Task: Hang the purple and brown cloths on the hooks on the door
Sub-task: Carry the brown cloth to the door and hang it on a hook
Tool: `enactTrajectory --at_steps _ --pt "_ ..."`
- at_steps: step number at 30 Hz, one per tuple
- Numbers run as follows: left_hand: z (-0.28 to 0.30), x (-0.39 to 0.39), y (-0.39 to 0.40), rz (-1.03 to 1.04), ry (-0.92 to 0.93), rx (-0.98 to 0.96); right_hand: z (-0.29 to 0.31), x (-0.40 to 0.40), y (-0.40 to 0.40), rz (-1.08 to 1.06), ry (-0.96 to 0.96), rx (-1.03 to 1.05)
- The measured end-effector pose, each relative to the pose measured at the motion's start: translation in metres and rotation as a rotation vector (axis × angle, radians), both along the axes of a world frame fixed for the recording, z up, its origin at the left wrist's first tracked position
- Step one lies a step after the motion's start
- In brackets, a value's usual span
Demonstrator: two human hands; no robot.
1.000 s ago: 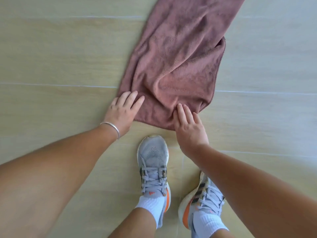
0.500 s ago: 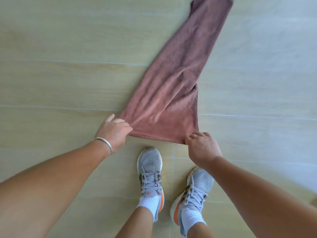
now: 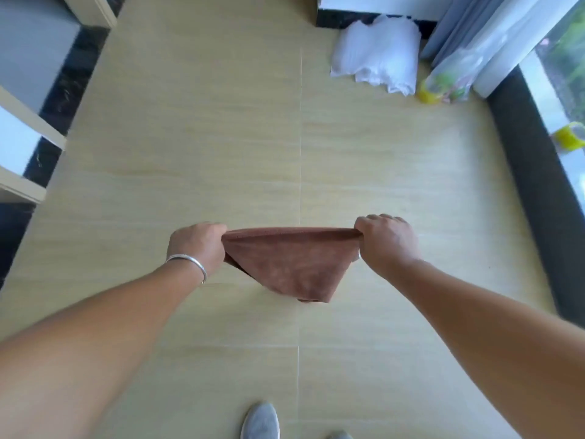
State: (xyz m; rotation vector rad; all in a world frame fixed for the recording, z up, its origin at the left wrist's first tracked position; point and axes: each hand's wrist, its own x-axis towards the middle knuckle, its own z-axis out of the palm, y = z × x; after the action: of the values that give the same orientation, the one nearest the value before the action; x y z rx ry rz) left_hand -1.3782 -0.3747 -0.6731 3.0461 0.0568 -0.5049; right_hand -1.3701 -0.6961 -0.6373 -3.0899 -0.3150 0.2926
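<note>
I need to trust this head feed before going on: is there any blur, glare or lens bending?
Head view: brown cloth and both gripping hands, left hand and right hand, are sharp; the top-left corner is motion-smeared; the window at right is bright and washed out; wide-angle bending curves the edges.

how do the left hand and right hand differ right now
The left hand has a silver bracelet on its wrist; the right hand has a bare wrist. The left hand grips the left end of the brown cloth, the right hand the right end. The right hand sits a little higher in view. Both are curled round the cloth's top edge, holding it taut above the floor.
</note>
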Motion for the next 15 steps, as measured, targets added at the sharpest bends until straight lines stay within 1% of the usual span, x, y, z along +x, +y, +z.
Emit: enactTrajectory --at_steps 4,8,11,13,15 --pt "0.11 0.079 0.012 0.032 -0.239 -0.085 0.11 0.071 0.004 -0.074 -0.189 0.082" --pt "0.189 0.109 0.022 -0.013 -0.453 -0.121 0.182 0.094 0.004 -0.102 -0.361 0.167" --pt "0.22 0.099 0.03 -0.047 -0.563 -0.107 0.204 0.087 0.0 -0.057 -0.435 0.229" --pt "0.226 0.078 0.035 -0.068 -0.577 -0.086 0.204 0.071 -0.004 -0.004 -0.474 0.257" --pt "0.219 0.048 0.04 -0.074 -0.554 -0.075 0.192 0.048 -0.01 0.049 -0.436 0.279"
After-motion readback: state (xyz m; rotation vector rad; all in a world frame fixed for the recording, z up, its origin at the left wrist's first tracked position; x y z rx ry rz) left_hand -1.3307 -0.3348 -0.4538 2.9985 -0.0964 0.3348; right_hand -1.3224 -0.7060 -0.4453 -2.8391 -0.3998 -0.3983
